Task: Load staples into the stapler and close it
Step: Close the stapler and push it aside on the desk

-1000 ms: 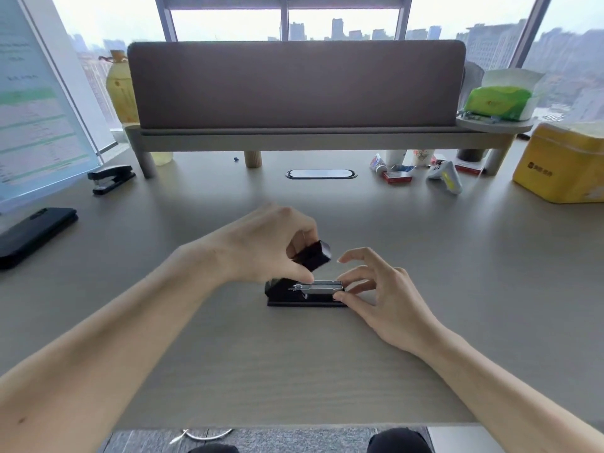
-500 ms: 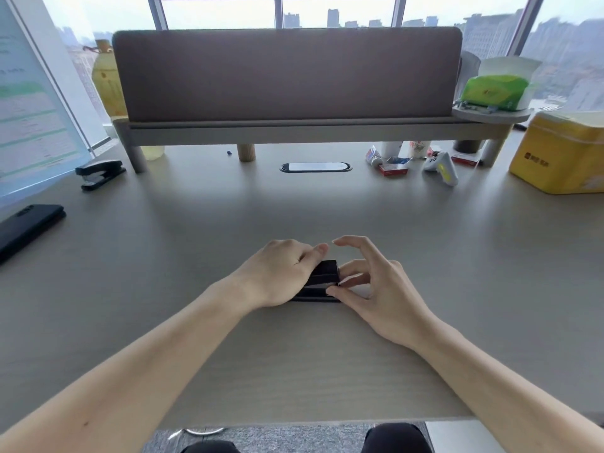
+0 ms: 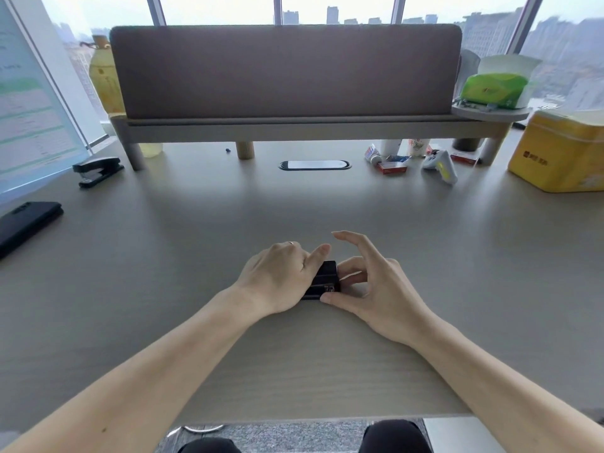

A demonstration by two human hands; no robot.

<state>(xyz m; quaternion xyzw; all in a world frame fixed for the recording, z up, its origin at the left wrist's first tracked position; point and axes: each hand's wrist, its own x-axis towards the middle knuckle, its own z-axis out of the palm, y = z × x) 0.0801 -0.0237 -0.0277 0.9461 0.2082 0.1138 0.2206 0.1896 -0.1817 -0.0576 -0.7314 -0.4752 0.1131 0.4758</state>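
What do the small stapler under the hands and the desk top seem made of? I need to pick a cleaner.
Stapler: looks like glossy black plastic, judging by soft highlights on its top; metal parts are hidden. Desk: pale matte surface with fine printed-looking grain, probably wood-effect laminate, though real veneer cannot be ruled out.

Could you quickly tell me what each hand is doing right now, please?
Left hand: closed over the top of the black stapler, pressing it down.
Right hand: fingers open, thumb and fingertips touching the stapler's front end.
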